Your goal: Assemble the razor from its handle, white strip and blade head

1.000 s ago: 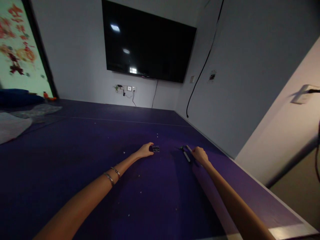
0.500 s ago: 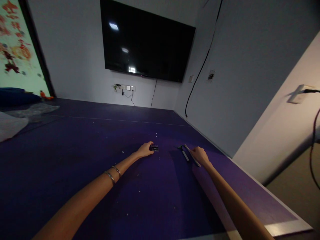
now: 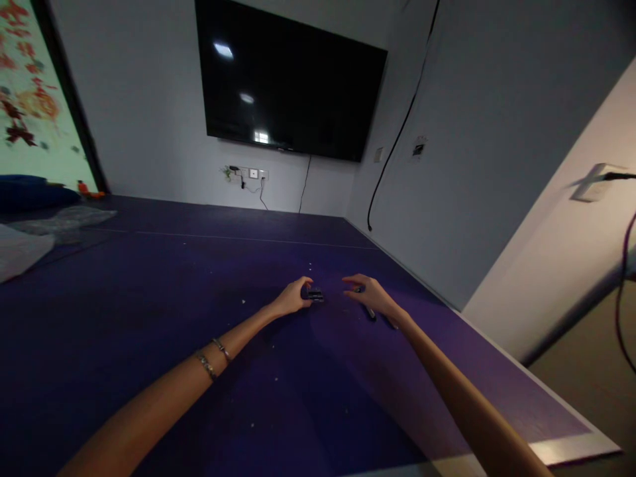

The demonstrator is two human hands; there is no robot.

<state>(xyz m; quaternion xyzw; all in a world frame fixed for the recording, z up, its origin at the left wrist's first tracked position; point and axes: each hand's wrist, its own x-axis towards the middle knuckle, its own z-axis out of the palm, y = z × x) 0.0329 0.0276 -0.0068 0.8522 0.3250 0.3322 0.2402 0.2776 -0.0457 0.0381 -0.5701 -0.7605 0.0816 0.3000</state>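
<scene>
My left hand (image 3: 292, 297) grips the left end of a small dark rectangular case (image 3: 316, 295) between thumb and fingers, low over the purple surface. Across a short gap, my right hand (image 3: 370, 293) is open, thumb and fingers apart and pointing toward the case, with nothing between them. Beneath it lies what looks like a razor (image 3: 370, 313), its head mostly covered by the hand. Beside that rests a slim long stick-like thing (image 3: 391, 322), largely hidden by the right hand and wrist.
The purple tabletop (image 3: 199, 278) carries small white specks. Clear plastic wrap (image 3: 74, 217) and a white sheet or bag (image 3: 22, 252) lie at the left. A black cable (image 3: 392, 156) hangs by the right wall. On the back wall are a television (image 3: 293, 79) and sockets (image 3: 253, 173).
My right hand has let go of the slim stick-like thing and moved left, opening toward the case. The case, in my left hand, has shifted slightly right.
</scene>
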